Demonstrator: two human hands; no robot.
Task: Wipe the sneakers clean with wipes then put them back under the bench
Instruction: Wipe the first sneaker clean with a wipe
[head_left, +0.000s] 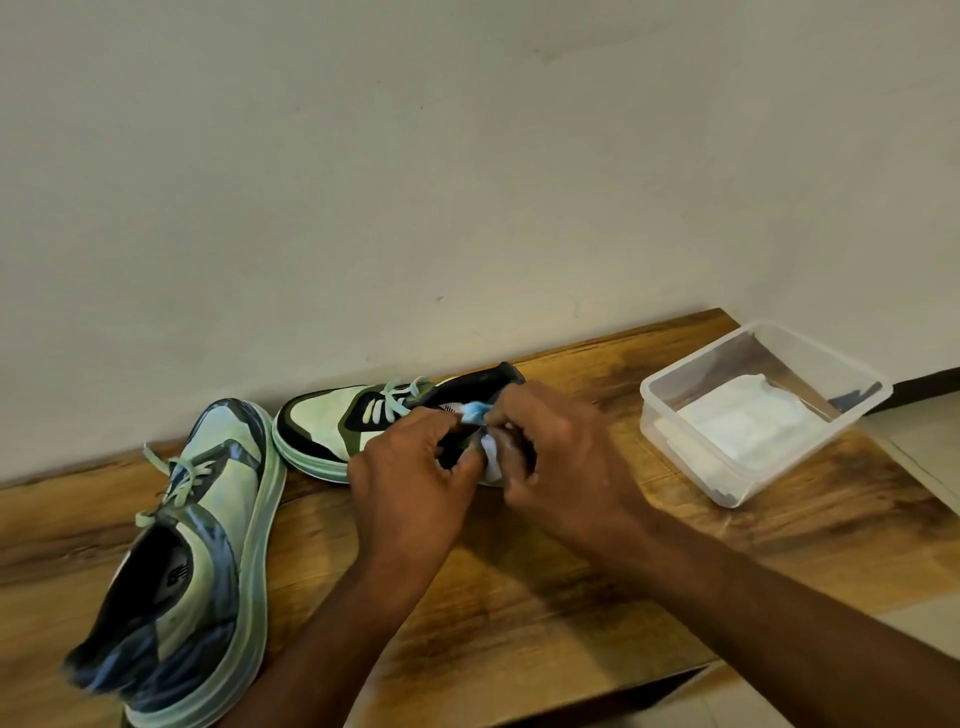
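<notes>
**Both hands pinch a wipe at the heel of the far sneaker**

Nearest, at about 8 o'clock, the near sneaker (192, 566) lies on the wooden bench (519, 597), heel toward the camera and toe pointing away, pale green with blue-grey panels and a thick mint sole. Its toe sits just beside the toe of the far sneaker (332, 423).

At centre, the left hand (410, 488) and right hand (561, 462) meet, fingers curled, pinching a small white wipe (491, 454) between them; a bit of light blue shows at its top edge. The hands cover the heel end of the far sneaker, which lies sideways along the wall, toe toward 9 o'clock.

At 3 o'clock, well apart from the shoes, a clear plastic container (753, 473) stands on the bench with a stack of white wipes (748, 421) inside.

The bench top is brown wood grain with dark streaks. Behind it rises a plain off-white wall (467, 182); pale floor (924, 447) shows at the right.
</notes>
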